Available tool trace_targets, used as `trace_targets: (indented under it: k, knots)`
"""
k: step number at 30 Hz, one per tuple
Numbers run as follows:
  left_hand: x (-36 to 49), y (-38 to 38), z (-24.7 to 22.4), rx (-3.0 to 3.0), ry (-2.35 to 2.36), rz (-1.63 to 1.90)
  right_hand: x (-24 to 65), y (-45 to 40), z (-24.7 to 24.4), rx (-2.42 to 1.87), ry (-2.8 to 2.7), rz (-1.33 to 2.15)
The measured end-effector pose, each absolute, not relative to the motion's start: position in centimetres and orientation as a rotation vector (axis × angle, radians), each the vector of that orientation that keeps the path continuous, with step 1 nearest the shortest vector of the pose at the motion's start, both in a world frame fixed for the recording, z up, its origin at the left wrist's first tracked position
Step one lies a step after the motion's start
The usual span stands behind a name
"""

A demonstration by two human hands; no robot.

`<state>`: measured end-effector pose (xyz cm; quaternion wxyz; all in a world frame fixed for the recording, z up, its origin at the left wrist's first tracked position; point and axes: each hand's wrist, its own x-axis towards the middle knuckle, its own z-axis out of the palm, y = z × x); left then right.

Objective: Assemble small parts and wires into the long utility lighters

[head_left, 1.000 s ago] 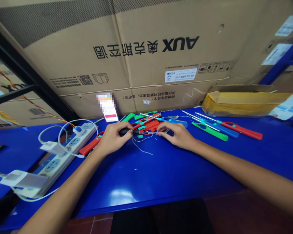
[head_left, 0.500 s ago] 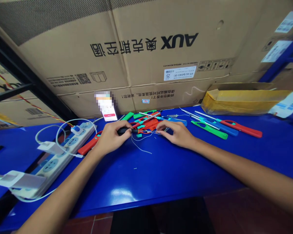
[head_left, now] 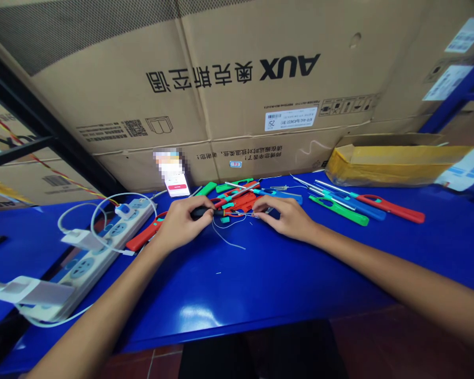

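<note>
My left hand [head_left: 184, 218] is closed around a black cylindrical part [head_left: 199, 211] with a brass-coloured end, which points right. From that end, thin pale wire [head_left: 231, 244] runs out and loops down onto the table. Opposite it, my right hand [head_left: 282, 216] pinches the thin end of a pale wire or tube between thumb and fingertips; its exact kind is too small to tell. Just behind both hands lie an opened red lighter shell [head_left: 245, 200] and a small teal piece [head_left: 225, 220]. Other long gas lighters, green and blue, are partly hidden by my fingers.
To the right lie a green lighter [head_left: 339, 211], a blue one and a red one [head_left: 395, 207]. A lit phone [head_left: 177, 184] leans on the big carton [head_left: 221, 116]. On the left runs a power strip [head_left: 82, 266] with chargers and cables. A yellow-taped box [head_left: 387, 164] stands back right.
Almost nothing differs. My right fingertips have shifted very slightly at the thin end; both hands keep their places.
</note>
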<state>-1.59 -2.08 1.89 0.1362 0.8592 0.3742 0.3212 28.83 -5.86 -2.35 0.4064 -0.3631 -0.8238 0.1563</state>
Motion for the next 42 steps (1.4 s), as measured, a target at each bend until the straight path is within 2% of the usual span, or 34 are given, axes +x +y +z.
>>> trace_targets:
  k: [14, 21, 29, 42]
  knots:
    - [-1.73, -2.24, 2.04, 2.576, 0.812, 0.950, 29.47, -5.35, -2.95, -0.938, -2.065, 0.348]
    - [-1.76, -2.11, 1.87, 2.525, 0.838, 0.926, 29.60, -5.27, -3.00, -0.924, -2.072, 0.318]
    - [-1.79, -2.27, 1.84, 2.392, 0.970, 0.735, 29.35, -5.63, -2.68, -0.937, -2.089, 0.276]
    - [-1.59, -2.44, 2.07, 2.486, 0.874, 0.788, 29.52, -5.54, -2.42, -0.960, -2.123, 0.252]
